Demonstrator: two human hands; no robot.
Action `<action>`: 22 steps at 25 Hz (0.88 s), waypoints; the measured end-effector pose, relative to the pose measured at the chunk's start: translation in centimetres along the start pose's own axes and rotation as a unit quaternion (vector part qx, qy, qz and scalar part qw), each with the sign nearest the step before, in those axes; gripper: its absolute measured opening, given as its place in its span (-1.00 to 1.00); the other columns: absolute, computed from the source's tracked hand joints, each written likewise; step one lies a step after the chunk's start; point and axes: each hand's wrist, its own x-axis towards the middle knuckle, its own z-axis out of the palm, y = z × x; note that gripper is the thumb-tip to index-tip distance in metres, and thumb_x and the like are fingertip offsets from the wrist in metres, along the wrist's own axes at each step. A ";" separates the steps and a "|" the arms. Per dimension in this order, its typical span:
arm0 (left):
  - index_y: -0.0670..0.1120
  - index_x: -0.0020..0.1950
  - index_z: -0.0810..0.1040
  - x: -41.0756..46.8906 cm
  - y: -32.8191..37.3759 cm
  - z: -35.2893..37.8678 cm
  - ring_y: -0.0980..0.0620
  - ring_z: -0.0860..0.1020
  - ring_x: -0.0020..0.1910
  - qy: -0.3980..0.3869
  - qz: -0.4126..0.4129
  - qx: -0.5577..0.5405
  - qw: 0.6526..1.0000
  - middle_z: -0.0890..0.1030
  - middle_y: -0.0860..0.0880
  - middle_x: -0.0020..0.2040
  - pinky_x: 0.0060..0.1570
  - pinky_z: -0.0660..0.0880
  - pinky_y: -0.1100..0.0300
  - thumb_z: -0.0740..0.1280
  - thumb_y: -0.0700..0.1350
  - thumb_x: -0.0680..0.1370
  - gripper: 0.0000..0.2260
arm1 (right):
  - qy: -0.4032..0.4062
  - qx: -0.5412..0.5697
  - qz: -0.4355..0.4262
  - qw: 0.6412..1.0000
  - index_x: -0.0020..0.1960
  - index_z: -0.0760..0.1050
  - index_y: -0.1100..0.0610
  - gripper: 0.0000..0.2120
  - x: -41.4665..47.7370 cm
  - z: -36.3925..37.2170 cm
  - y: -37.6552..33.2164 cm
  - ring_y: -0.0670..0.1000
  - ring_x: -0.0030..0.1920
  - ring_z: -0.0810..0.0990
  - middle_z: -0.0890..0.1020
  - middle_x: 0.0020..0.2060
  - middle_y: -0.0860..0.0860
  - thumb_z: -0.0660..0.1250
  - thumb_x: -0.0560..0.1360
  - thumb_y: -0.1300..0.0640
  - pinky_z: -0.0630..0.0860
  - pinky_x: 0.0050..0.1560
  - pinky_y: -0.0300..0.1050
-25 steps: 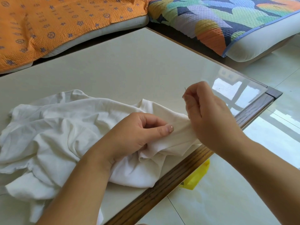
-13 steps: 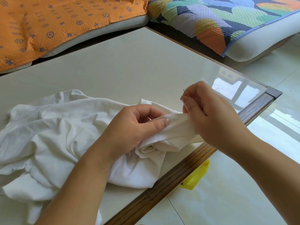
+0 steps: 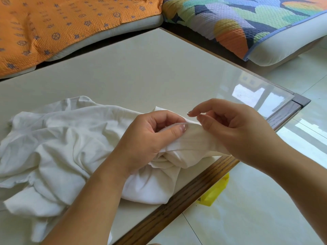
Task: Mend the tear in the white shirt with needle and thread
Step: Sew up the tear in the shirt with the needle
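From my feed I count one white shirt (image 3: 62,138), bunched on the pale surface (image 3: 141,68). Most of it lies left of centre, and one fold sits right at the wooden front edge. Two hands are on it. The left hand (image 3: 150,138) has its fingers curled round a raised fold of the cloth, thumb pressed flat on top. The right hand (image 3: 235,131) is just beside it, touching the same fold, and pinches one needle (image 3: 188,113) between thumb and forefinger, with only the thin tip poking out to the left. Thread? Too fine for me to make out. Behind the surface are two cushions: an orange cushion (image 3: 53,23) at the left and a patterned cushion (image 3: 247,23) at the right. One yellow thing (image 3: 215,191) lies on the tiled floor (image 3: 247,218), partly under the front edge.
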 end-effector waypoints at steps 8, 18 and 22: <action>-0.07 -0.12 0.68 0.0 0.0 -0.1 0.12 0.62 -0.24 0.004 0.001 -0.017 1.000 0.66 0.03 -0.27 -0.26 0.51 0.30 0.38 -0.16 0.50 -0.92 | -0.027 -0.013 0.023 0.999 -0.15 0.61 -0.12 -0.77 -0.3 -0.3 -0.3 0.05 -0.30 0.53 0.62 -0.33 0.04 0.24 0.50 0.16 0.44 -0.29 -0.09; -0.13 -0.08 0.66 0.0 0.1 0.0 0.10 0.64 -0.23 -0.009 -0.015 -0.043 0.999 0.67 0.00 -0.26 -0.26 0.54 0.29 0.35 -0.21 0.54 -0.91 | -0.047 0.024 0.035 0.998 -0.13 0.61 -0.09 -0.80 -0.4 -0.3 -0.2 0.10 -0.18 0.58 0.66 -0.26 0.00 0.27 0.52 0.16 0.51 -0.15 0.03; -0.12 -0.07 0.66 0.0 0.2 0.0 0.09 0.65 -0.22 -0.018 -0.025 -0.056 0.998 0.69 -0.01 -0.24 -0.25 0.55 0.29 0.38 -0.13 0.46 -0.88 | -0.053 0.048 0.046 0.996 -0.14 0.61 -0.06 -0.81 -0.4 -0.3 -0.1 0.05 -0.18 0.58 0.66 -0.25 -0.02 0.28 0.53 0.16 0.48 -0.19 -0.11</action>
